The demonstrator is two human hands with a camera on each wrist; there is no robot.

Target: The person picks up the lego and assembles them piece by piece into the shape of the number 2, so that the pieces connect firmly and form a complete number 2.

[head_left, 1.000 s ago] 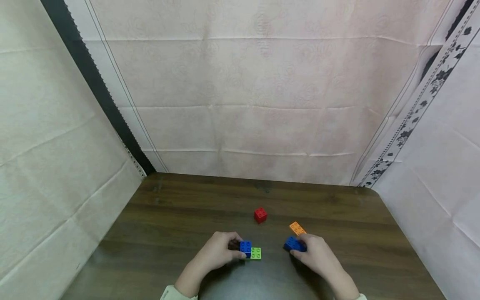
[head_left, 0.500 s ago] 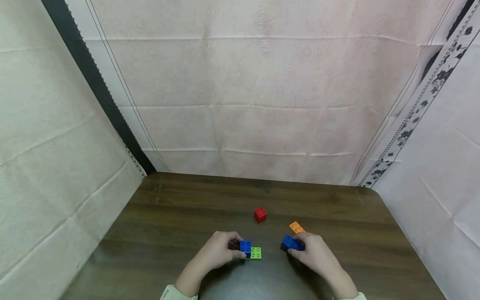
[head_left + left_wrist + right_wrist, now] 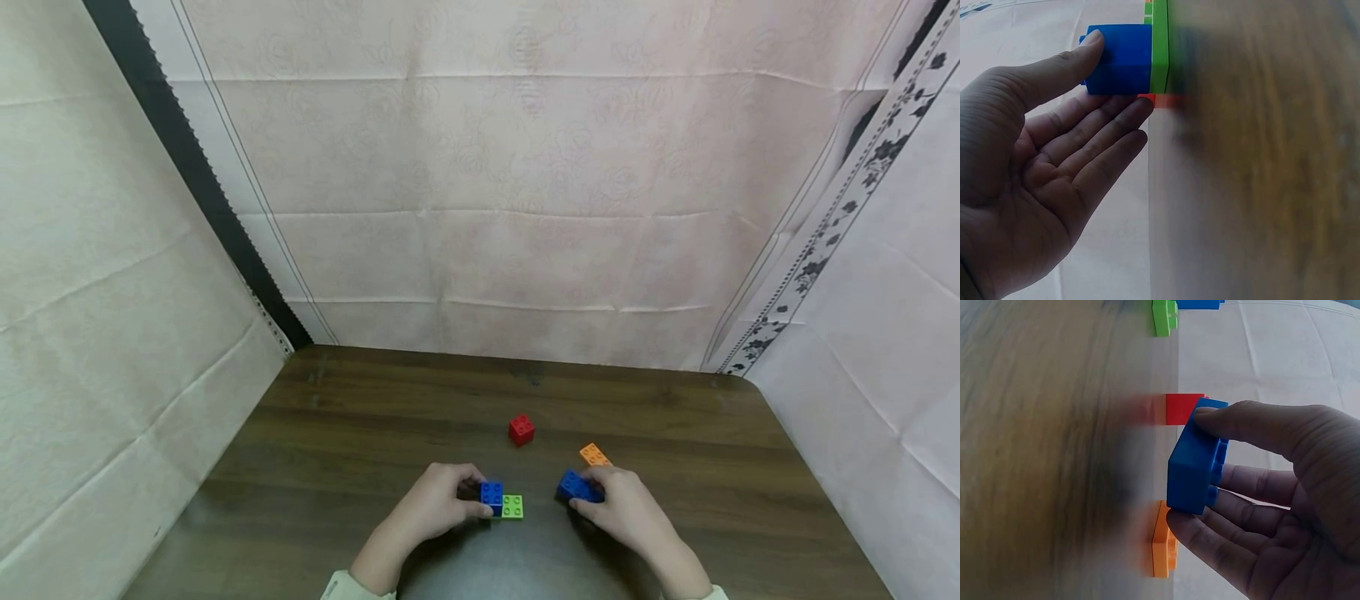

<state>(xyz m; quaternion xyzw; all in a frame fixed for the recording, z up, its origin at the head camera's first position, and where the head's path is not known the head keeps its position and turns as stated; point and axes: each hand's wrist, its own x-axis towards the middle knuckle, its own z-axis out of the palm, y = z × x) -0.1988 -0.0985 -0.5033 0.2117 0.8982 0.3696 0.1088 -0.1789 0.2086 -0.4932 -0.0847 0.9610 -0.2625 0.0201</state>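
My left hand point(image 3: 438, 502) pinches a square blue brick point(image 3: 491, 493) that sits on one end of a flat light green brick point(image 3: 512, 507) on the table. The left wrist view has the thumb on one side of that blue brick point(image 3: 1124, 60), fingers on the other. With thumb and fingers, my right hand point(image 3: 632, 507) holds a longer blue brick point(image 3: 576, 486), tilted and seemingly just off the table. Its studs face the palm in the right wrist view, where the thumb and a fingertip grip opposite ends of the brick point(image 3: 1192, 464).
Just behind the right hand lies a flat orange brick point(image 3: 594, 453). A small red brick point(image 3: 521, 430) stands farther back, between the two hands. The brown wooden table point(image 3: 360, 417) is bordered by pale cloth walls point(image 3: 525, 192) at the back and sides.
My right hand has shifted slightly left with the longer blue brick, towards the green brick. The left hand and the bricks at it have stayed in place.
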